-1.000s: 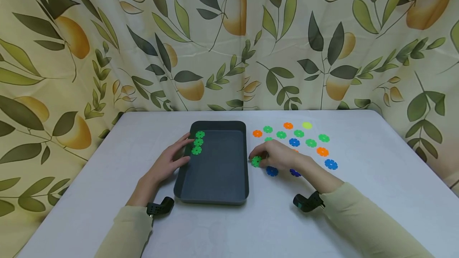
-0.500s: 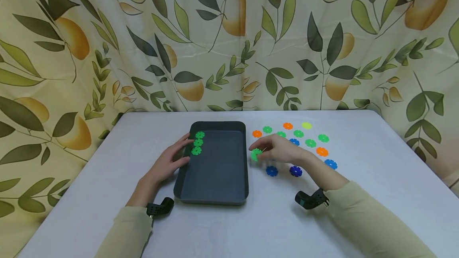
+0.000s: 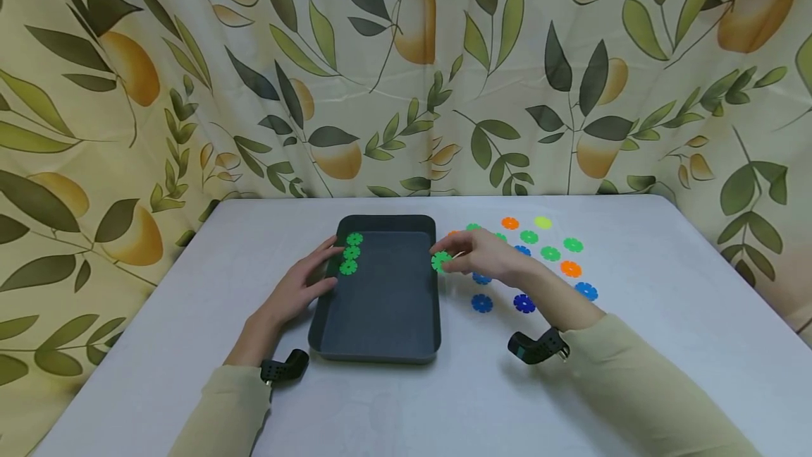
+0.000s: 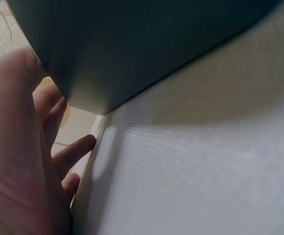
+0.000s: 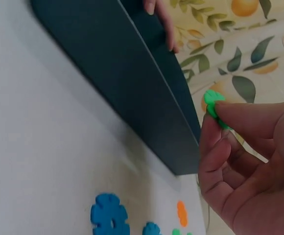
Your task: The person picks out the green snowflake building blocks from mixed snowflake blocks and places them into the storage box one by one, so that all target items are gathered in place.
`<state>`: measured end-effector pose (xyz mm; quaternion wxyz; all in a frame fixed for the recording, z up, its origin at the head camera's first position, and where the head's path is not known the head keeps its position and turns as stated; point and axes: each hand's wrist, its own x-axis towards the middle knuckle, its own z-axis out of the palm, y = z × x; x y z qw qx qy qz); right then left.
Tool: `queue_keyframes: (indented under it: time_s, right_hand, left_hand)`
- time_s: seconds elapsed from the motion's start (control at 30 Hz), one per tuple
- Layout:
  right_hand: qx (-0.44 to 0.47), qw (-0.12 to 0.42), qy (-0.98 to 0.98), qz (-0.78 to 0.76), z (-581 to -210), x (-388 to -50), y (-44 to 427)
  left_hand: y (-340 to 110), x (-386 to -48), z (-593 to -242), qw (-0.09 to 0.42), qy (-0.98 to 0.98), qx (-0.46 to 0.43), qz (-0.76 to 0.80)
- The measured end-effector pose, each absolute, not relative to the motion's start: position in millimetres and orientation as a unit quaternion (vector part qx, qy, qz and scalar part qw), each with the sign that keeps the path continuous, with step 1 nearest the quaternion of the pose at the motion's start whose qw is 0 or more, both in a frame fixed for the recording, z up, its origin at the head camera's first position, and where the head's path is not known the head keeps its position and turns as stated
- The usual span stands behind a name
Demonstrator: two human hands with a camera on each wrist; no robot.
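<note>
In the head view my right hand (image 3: 485,256) pinches a green flower-shaped plastic disc (image 3: 440,261) at the right rim of a dark grey tray (image 3: 380,330). Thumb and fingertips hold the green disc (image 5: 213,102) by its edge in the right wrist view, above the tray's wall (image 5: 132,88). My left hand (image 3: 298,277) rests on the tray's left rim, its fingers loosely extended. Some of its fingers (image 4: 76,154) show outside the tray in the left wrist view. Inside the tray, three green discs (image 3: 351,252) lie in a column along the left side.
Right of the tray, several loose discs lie on the white tablecloth (image 3: 393,407): green (image 3: 573,245), orange (image 3: 571,269), blue (image 3: 482,303), dark blue (image 3: 524,303) and yellow (image 3: 543,222). My right hand covers part of this group. A fruit-patterned curtain (image 3: 380,125) hangs behind the table.
My right hand has lifted the green disc off the tablecloth and brought it up and left to the tray's right rim. The left hand and tray have stayed put.
</note>
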<state>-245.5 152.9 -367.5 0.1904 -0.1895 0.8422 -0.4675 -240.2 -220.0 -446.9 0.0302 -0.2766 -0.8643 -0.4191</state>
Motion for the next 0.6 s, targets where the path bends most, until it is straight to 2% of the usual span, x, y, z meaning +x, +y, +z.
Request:
queue_keyframes:
  time_s: [0.6]
  right_hand:
    - [-0.164, 0.164, 0.838, -0.495, -364, -254, 113]
  left_hand:
    - [-220, -240, -447, 0.03, -0.86, -0.276, -0.428]
